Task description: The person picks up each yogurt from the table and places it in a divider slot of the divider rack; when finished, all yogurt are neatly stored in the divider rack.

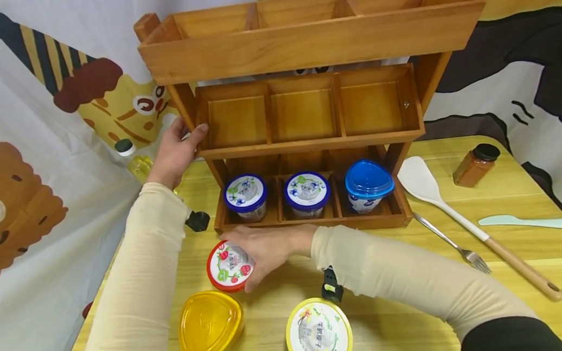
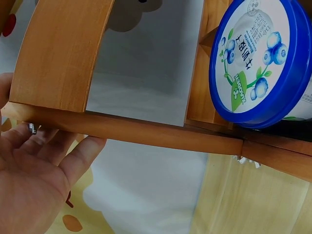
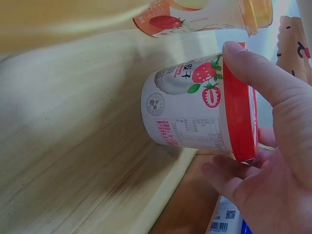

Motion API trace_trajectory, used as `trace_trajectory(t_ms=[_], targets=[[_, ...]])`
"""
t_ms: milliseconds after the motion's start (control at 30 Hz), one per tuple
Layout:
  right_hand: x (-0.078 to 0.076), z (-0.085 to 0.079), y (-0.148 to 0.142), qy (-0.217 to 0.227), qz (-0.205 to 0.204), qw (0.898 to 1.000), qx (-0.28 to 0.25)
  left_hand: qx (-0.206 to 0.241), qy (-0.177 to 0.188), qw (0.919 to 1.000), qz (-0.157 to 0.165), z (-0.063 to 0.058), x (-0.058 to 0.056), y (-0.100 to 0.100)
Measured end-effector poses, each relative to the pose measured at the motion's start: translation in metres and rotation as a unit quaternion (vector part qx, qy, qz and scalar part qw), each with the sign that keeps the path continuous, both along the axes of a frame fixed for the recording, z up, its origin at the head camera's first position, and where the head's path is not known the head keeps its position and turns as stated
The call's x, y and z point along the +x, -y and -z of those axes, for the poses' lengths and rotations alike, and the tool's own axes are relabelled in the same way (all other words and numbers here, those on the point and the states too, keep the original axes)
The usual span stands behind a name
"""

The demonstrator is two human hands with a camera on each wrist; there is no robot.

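Note:
My right hand (image 1: 268, 254) grips a red-lidded strawberry yogurt cup (image 1: 231, 266) by its rim, in front of the wooden shelf rack (image 1: 296, 46). In the right wrist view the strawberry cup (image 3: 190, 105) appears upright, close to the tabletop; whether it touches is unclear. My left hand (image 1: 174, 153) holds the rack's left side at the middle tier. Thumb and fingers go round the side post (image 2: 58, 53) in the left wrist view. Two blue-lidded blueberry cups (image 1: 245, 194) and a cup with a blue triangular lid (image 1: 368, 183) stand in the bottom tier's compartments.
Nearer me are a cup with a yellow triangular lid (image 1: 210, 327) and a yellow-rimmed cup (image 1: 318, 333). Right of the rack lie a spatula (image 1: 420, 179), a fork (image 1: 454, 245), a pale green knife (image 1: 526, 222) and a spice jar (image 1: 476, 164). An oil bottle (image 1: 138, 162) is behind my left hand.

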State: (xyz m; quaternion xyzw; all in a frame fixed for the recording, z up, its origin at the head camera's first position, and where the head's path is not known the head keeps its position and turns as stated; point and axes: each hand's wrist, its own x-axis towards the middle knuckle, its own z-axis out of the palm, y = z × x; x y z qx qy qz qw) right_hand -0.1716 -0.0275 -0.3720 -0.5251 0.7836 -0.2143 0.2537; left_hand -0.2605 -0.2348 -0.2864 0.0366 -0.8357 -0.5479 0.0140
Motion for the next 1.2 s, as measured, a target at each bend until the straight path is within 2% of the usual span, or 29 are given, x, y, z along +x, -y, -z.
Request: trace_trajectory(t_ms=[233,567,733,1033,1200], targets=[[-0.002,-0.003,-0.001,-0.007,0.004,1.0,-0.019,0.005,0.001,1.0,0.003,0.0,0.001,-0.001],[-0.01,-0.024,-0.023,0.013,0.064,0.995,-0.077,0.002,-0.003,1.0,-0.002,0.001,0.0,-0.002],[-0.01,-0.04,-0.044,0.035,0.103,0.988,-0.111,0.01,-0.003,0.9999,-0.001,0.001,-0.001,-0.002],[-0.008,-0.068,-0.081,0.071,0.158,0.968,-0.183,0.011,-0.003,0.9999,0.002,0.0,-0.001,-0.001],[-0.008,-0.079,-0.096,0.053,0.167,0.964,-0.199,0.011,-0.006,0.9999,0.002,0.002,-0.002,0.0]])
